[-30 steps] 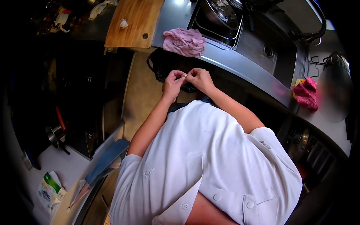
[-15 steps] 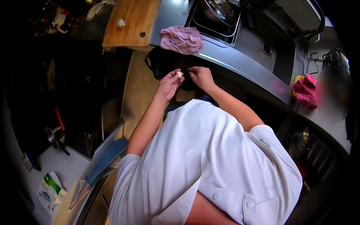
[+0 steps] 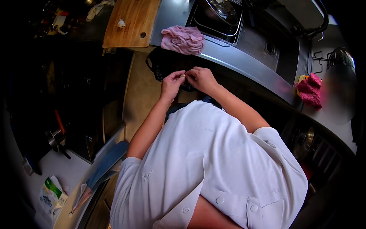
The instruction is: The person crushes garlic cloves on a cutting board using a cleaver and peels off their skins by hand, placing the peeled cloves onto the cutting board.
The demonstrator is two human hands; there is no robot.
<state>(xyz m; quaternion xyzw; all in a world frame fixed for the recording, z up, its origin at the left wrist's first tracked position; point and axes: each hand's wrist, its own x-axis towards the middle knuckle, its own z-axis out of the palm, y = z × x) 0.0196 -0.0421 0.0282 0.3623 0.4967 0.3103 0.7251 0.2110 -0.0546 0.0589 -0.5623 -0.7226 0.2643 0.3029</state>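
A small off-white garlic clove [image 3: 183, 76] is pinched between the fingertips of my left hand [image 3: 170, 84]. My right hand [image 3: 202, 79] meets it from the other side, thumb and fingers closed on the clove. Both hands are held just below the counter edge, above a black plastic bag [image 3: 151, 65]. Fingertips cover most of the clove. On the wooden cutting board [image 3: 129, 19] lies another small whitish piece that looks like garlic [image 3: 121, 23].
A crumpled pink cloth [image 3: 183, 40] lies on the steel counter's front edge. Behind it a pot [image 3: 219, 11] sits by the sink [image 3: 280, 49]. A red cloth [image 3: 310, 91] is at the right. Lower left, a green-and-white packet [image 3: 52, 195] rests on a white surface.
My right hand has moved left and closed onto the garlic clove. Before, it was slightly apart while my left hand alone held the clove.
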